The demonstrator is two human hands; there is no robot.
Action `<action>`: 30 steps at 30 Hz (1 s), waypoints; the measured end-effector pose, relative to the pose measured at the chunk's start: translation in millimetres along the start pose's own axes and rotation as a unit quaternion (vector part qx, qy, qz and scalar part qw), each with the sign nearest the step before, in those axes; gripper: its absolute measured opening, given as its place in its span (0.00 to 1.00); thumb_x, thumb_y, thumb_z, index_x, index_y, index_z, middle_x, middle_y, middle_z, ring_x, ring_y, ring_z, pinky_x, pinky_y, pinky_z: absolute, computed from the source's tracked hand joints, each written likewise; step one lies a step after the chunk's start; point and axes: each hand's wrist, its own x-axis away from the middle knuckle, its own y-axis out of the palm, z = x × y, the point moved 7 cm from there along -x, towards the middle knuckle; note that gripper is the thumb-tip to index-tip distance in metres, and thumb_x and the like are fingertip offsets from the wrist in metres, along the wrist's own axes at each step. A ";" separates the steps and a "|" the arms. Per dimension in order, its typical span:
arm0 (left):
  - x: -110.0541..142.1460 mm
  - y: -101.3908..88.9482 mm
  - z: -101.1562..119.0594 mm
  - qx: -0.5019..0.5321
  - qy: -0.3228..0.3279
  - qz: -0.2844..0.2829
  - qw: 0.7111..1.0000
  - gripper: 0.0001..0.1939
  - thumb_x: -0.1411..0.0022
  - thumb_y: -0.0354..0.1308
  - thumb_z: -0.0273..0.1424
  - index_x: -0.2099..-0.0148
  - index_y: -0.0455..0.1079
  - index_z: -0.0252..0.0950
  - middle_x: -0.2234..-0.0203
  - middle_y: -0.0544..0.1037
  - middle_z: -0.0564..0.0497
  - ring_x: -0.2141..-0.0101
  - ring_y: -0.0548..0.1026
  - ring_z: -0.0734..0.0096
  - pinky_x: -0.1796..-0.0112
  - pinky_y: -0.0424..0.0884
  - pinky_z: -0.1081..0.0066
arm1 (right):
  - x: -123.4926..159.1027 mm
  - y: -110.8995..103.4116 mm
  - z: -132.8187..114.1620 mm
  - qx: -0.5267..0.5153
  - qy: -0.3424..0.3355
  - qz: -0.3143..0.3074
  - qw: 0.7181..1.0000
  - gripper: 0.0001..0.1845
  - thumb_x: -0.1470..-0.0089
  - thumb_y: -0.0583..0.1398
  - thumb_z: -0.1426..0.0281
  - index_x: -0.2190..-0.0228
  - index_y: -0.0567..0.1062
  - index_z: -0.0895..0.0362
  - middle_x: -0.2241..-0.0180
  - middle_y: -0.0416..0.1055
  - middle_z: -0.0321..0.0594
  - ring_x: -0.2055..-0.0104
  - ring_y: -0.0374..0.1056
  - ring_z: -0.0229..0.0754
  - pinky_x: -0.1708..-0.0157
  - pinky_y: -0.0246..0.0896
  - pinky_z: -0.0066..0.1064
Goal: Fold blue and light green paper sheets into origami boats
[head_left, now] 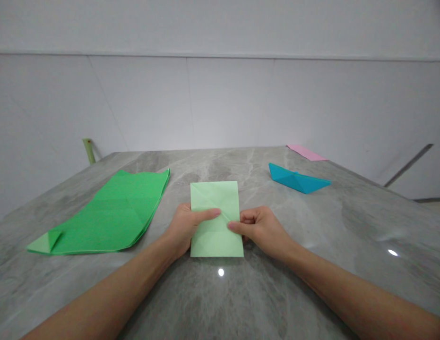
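Pinching the pale green paper [216, 241] with both left hand [186, 226] and right hand [264, 229], uneven tugging could honestly skew its creases.

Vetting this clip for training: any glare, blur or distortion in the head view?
Head view: two small bright glare spots on the grey marbled table, one below the pale green paper, one at far right; lighting otherwise soft, shadows faint; wall dim grey; fingers reasonably sharp, no strong motion blur; wide-angle look, forearms stretched toward the lower corners.
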 end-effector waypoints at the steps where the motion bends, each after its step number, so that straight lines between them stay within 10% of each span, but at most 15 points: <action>1: -0.3 -0.6 1.0 0.000 -0.002 0.000 1.000 0.20 0.58 0.73 0.30 0.61 0.77 0.28 0.65 0.82 0.38 0.71 0.81 0.55 0.68 0.79 0.60 | -0.4 -0.2 0.3 0.004 0.000 -0.001 1.000 0.20 0.56 0.62 0.60 0.87 0.62 0.56 0.86 0.57 0.30 0.82 0.50 0.31 0.81 0.42 0.27; 14: -12.8 -20.3 33.8 0.063 0.097 0.030 0.993 0.07 0.47 0.66 0.26 0.66 0.76 0.25 0.72 0.82 0.40 0.74 0.80 0.62 0.71 0.79 0.67 | -1.1 -1.8 3.6 -0.023 0.026 -0.017 0.999 0.17 0.58 0.64 0.60 0.85 0.68 0.58 0.85 0.65 0.34 0.82 0.58 0.33 0.80 0.49 0.27; 21: -15.9 -54.8 49.4 0.166 0.154 0.171 0.959 0.07 0.37 0.57 0.23 0.68 0.73 0.28 0.69 0.82 0.42 0.69 0.81 0.70 0.67 0.78 0.75 | -1.9 -10.4 5.1 -0.072 0.037 0.034 0.996 0.17 0.61 0.67 0.62 0.87 0.68 0.58 0.87 0.66 0.35 0.84 0.59 0.33 0.82 0.51 0.26; 25: -18.5 -31.0 30.1 0.105 0.067 0.045 0.991 0.20 0.36 0.55 0.43 0.66 0.75 0.28 0.67 0.81 0.38 0.71 0.81 0.64 0.69 0.78 0.68 | -8.2 -22.5 7.7 -0.182 0.025 0.102 0.978 0.14 0.65 0.70 0.62 0.81 0.76 0.60 0.79 0.76 0.42 0.78 0.69 0.40 0.76 0.64 0.30; 30: -9.7 -1.7 9.8 -0.031 0.063 -0.094 0.993 0.17 0.49 0.68 0.40 0.67 0.79 0.29 0.71 0.82 0.42 0.71 0.79 0.62 0.66 0.75 0.68 | -13.7 -27.5 13.3 -0.233 0.023 0.124 0.964 0.15 0.66 0.72 0.63 0.78 0.78 0.61 0.75 0.78 0.45 0.75 0.72 0.42 0.75 0.67 0.30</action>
